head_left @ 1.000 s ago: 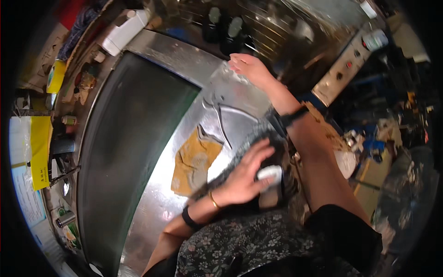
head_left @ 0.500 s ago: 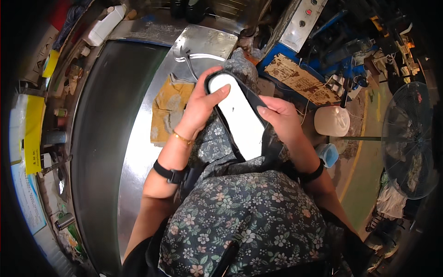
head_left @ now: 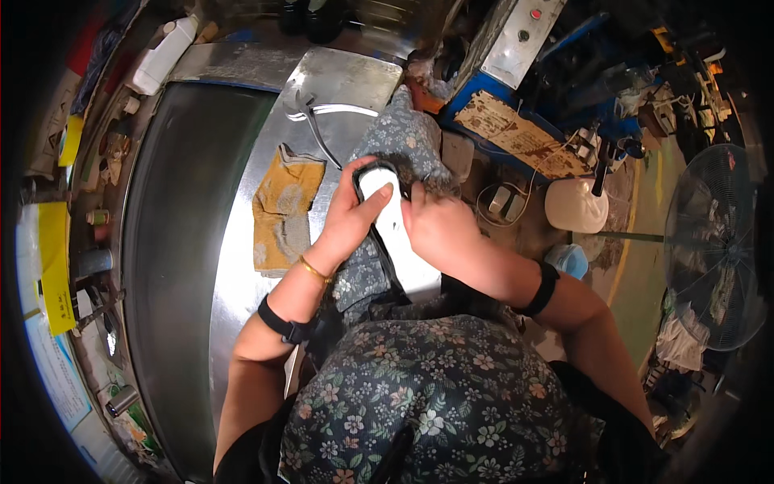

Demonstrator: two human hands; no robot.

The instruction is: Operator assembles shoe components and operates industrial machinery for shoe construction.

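Since half a second ago both hands have stayed on the white shoe sole (head_left: 395, 234), which now lies a little lower and closer to the person's body, over the floral cloth (head_left: 403, 141) at the edge of the steel worktop (head_left: 242, 274). The left hand (head_left: 351, 218) grips the sole's rounded toe end, fingers curled around its dark rim and thumb pressed flat on the smooth white face. The right hand (head_left: 439, 230) clamps the sole's other side, fingers pressed together. A stained, crumpled yellow rag (head_left: 282, 210) lies just beside the left hand, with metal scissors (head_left: 314, 117) beyond it. A white plastic jug (head_left: 576, 206) stands well apart to the right, near a wire-caged fan (head_left: 713, 258).
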